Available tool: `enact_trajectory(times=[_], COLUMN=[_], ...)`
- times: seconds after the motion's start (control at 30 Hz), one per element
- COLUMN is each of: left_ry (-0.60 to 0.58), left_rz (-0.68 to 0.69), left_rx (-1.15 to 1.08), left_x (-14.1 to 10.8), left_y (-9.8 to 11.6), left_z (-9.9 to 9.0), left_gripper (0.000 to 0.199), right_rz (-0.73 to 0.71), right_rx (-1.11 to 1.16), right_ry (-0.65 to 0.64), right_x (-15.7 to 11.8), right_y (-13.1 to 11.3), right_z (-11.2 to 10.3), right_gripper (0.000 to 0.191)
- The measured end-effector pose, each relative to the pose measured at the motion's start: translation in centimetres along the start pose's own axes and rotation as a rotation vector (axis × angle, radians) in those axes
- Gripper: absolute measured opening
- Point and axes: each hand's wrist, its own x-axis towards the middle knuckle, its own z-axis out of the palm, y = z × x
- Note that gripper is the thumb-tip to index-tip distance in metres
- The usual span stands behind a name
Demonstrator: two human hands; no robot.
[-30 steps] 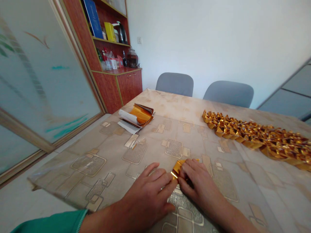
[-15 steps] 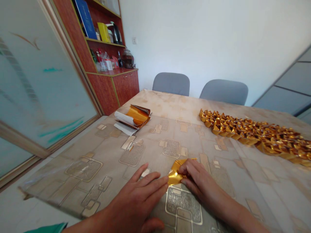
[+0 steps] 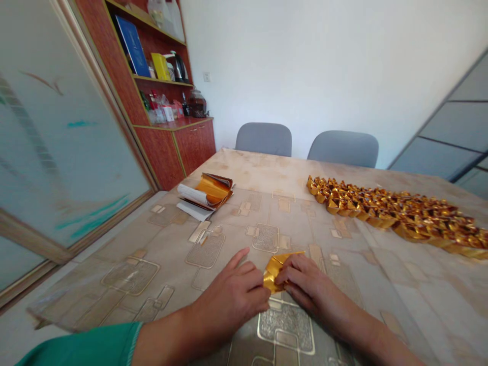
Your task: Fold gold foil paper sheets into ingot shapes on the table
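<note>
A piece of folded gold foil paper (image 3: 275,270) is between my two hands, low over the patterned tablecloth. My right hand (image 3: 305,279) is closed on its right side, thumb below and fingers on top. At the left corner, the curled fingers of my left hand (image 3: 240,290) pinch the foil, while the index finger points forward. The thumb of that hand is mostly hidden. Farther back on the right stand rows of finished gold foil ingots (image 3: 385,208). To the left lies a curled stack of gold and white paper sheets (image 3: 213,192).
The table (image 3: 251,170) has a clear plastic-like cover with a rectangle pattern. Behind it are two grey chairs (image 3: 263,138) against a white wall. A red-brown cabinet (image 3: 173,152) with a kettle and bottles stands at the back left, beside a frosted glass door (image 3: 76,152).
My left hand has gone from flat, outstretched fingers to curled ones gripping the foil's left corner. My right hand keeps hold of the paper. The view has tilted up slightly.
</note>
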Motion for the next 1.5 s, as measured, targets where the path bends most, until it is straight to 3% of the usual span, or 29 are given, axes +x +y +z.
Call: enact_trajectory(times=[0.1, 0.23, 0.33, 0.43, 0.67, 0.87, 1.0, 1.2, 1.4, 1.5], left_ry=[0.048, 0.001, -0.069, -0.131, -0.144, -0.164, -0.169, -0.208, -0.155, -0.069], left_rz=[0.018, 0.013, 0.002, -0.005, -0.050, -0.121, -0.152, -0.180, -0.206, -0.219], left_rx=[-0.006, -0.050, -0.062, -0.064, -0.061, -0.129, -0.187, -0.229, -0.204, -0.200], left_x=[1.2, 1.9, 1.9, 1.9, 1.7, 1.6, 1.6, 2.0, 2.0, 2.0], left_y=[-0.8, -1.1, -1.2, -1.4, -1.3, -1.4, -1.3, -1.1, -1.2, -1.0], left_z=[0.6, 0.3, -0.2, -0.5, -0.7, -0.6, -0.7, -0.9, -0.5, -0.4], left_gripper=[0.016, 0.006, 0.013, 0.018, 0.027, 0.042, 0.043, 0.049, 0.062, 0.055], right_rz=[-0.004, 0.031, 0.061, 0.070, 0.118, 0.174, 0.192, 0.213, 0.186, 0.143], right_rx=[0.033, 0.009, -0.092, -0.185, -0.440, -0.530, -0.502, -0.446, -0.281, -0.128], right_ry=[0.022, 0.065, 0.060, 0.039, 0.131, 0.174, 0.181, 0.157, 0.208, 0.251], right_x=[0.0, -0.1, -0.1, -0.1, -0.5, -0.6, -0.7, 0.7, 1.7, 1.4], right_y=[-0.2, -0.2, -0.2, -0.2, 0.0, -0.4, -0.5, 0.2, 1.3, 1.4], right_z=[-0.4, -0.8, -0.9, -0.9, -0.4, -0.5, -1.1, -1.5, -1.3, -1.8], right_gripper=[0.012, 0.022, 0.031, 0.028, 0.036, 0.035, 0.032, 0.006, 0.013, 0.015])
